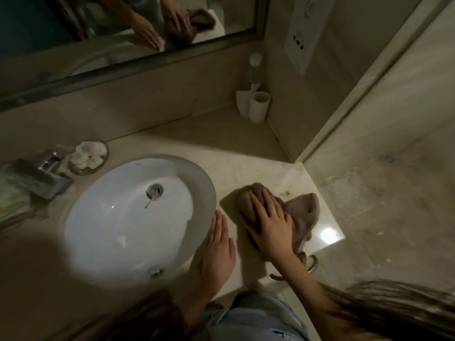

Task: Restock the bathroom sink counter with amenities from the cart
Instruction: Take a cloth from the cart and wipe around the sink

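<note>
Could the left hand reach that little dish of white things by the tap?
Probably yes: the left hand lies flat, holding nothing, and only the open sink lies between it and the dish.

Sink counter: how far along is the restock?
Already there: a dish of small white amenities by the faucet; white cups and a bottle in the corner. In hand: the right hand presses a brown cloth on the counter beside the basin; the left hand lies flat at its rim. Left: no cart or fresh items in view, so restocking seems yet to come.
</note>
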`<move>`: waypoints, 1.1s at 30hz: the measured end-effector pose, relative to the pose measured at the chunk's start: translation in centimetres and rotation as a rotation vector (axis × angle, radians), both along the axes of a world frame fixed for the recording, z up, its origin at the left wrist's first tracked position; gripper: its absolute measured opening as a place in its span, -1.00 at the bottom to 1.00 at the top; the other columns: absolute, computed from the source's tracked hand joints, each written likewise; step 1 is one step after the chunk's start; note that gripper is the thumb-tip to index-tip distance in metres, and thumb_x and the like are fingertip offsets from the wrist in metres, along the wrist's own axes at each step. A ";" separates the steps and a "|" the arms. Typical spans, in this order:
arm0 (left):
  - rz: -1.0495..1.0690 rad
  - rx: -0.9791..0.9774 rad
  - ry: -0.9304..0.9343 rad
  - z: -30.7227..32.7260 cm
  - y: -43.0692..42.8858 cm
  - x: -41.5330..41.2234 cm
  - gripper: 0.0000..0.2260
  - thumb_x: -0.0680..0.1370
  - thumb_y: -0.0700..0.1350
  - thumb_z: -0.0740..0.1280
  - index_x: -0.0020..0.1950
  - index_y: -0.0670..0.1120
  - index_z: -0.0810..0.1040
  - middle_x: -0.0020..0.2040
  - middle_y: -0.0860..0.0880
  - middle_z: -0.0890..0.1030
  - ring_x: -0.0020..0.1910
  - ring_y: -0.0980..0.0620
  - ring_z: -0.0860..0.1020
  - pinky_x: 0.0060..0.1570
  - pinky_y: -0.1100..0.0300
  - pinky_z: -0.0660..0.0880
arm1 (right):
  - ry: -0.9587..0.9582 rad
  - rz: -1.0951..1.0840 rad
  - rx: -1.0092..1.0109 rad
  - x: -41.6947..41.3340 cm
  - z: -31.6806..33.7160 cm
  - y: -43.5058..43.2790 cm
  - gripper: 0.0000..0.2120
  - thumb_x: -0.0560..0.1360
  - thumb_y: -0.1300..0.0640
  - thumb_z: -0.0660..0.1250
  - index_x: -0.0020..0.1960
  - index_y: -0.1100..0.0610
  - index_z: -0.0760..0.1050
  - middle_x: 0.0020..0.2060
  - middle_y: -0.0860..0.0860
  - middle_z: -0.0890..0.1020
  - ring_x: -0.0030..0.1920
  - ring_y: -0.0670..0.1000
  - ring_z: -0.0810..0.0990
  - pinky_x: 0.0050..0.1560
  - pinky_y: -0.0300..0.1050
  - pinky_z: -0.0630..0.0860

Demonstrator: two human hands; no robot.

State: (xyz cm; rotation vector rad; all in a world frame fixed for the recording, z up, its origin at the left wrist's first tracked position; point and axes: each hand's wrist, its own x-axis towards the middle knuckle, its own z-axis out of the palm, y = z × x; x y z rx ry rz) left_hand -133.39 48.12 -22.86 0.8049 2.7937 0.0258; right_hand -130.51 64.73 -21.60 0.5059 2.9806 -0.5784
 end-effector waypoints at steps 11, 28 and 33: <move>0.128 0.226 -0.080 -1.1 0.1 -5.2 -0.47 0.56 -0.06 0.03 0.50 -0.25 0.23 0.53 -0.17 0.22 0.51 -0.12 0.21 0.37 0.08 0.19 | 0.064 -0.339 0.022 -13.8 -1.6 6.3 -0.46 0.50 0.04 0.33 0.43 0.14 0.32 0.31 0.25 0.44 0.22 0.31 0.43 0.19 0.19 0.43; 0.626 0.324 -0.064 -3.6 -5.7 -21.6 -0.49 0.56 -0.09 0.08 0.43 -0.34 0.31 0.45 -0.28 0.31 0.42 -0.23 0.34 0.39 0.03 0.27 | 0.106 0.243 -0.026 -32.7 -1.9 -11.0 -0.45 0.42 0.09 0.36 0.41 -0.02 0.39 0.42 0.12 0.38 0.35 0.21 0.39 0.18 0.16 0.46; 0.717 0.336 -0.073 -3.6 -5.8 -22.2 -0.39 0.55 -0.18 0.26 0.55 -0.19 0.09 0.57 -0.13 0.03 0.52 -0.10 0.17 0.29 0.07 0.43 | 0.258 0.645 -0.061 -30.0 -1.9 -9.3 -0.33 0.33 0.10 0.42 0.42 -0.05 0.37 0.41 0.05 0.41 0.30 0.16 0.46 0.05 0.04 0.52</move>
